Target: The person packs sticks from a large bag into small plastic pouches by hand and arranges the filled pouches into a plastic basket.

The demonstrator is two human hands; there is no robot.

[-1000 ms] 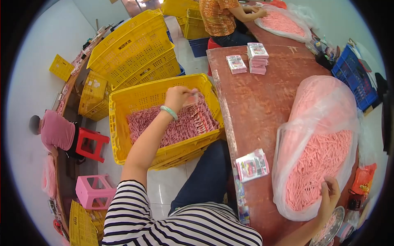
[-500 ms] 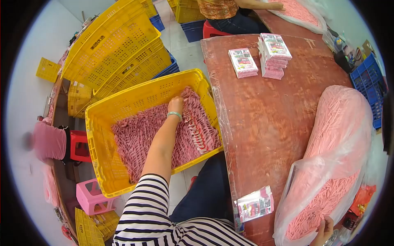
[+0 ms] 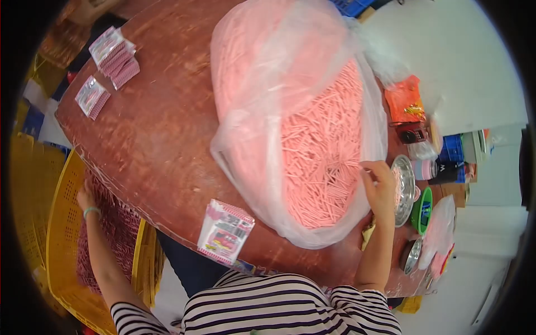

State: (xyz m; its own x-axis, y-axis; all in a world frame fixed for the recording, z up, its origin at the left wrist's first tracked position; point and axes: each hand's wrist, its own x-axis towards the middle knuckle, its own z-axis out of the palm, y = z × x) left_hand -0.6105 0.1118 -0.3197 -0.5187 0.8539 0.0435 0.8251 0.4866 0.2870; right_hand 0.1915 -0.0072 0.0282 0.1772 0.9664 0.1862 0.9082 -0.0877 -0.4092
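My left hand (image 3: 85, 196) reaches down into the yellow crate (image 3: 61, 223) at the left, against its rows of pink striped packets (image 3: 111, 234). Its fingers look closed, but what they grip is hidden. On the red-brown table (image 3: 151, 151), my right hand (image 3: 381, 187) hovers at the right side of a big clear plastic bag (image 3: 251, 139). Thin pink sticks (image 3: 318, 162) fill the bag and show through its open mouth. Thumb and forefinger are bent together beside the sticks; anything between them is too small to make out. A small stack of printed packets (image 3: 226, 231) lies at the table's near edge.
Piled packets (image 3: 114, 53) and a smaller stack (image 3: 92, 97) stand at the far left. Right of the bag are a metal bowl (image 3: 404, 190), a green basket (image 3: 422, 209), a smaller metal bowl (image 3: 412, 255) and an orange bag (image 3: 406, 100). Another person's arm (image 3: 84, 11) shows at top left.
The view has swung right, from the crate to the bag of pink sticks. My left hand stays in the crate. My right hand, formerly at the bottom edge, now shows fully beside the bag's mouth.
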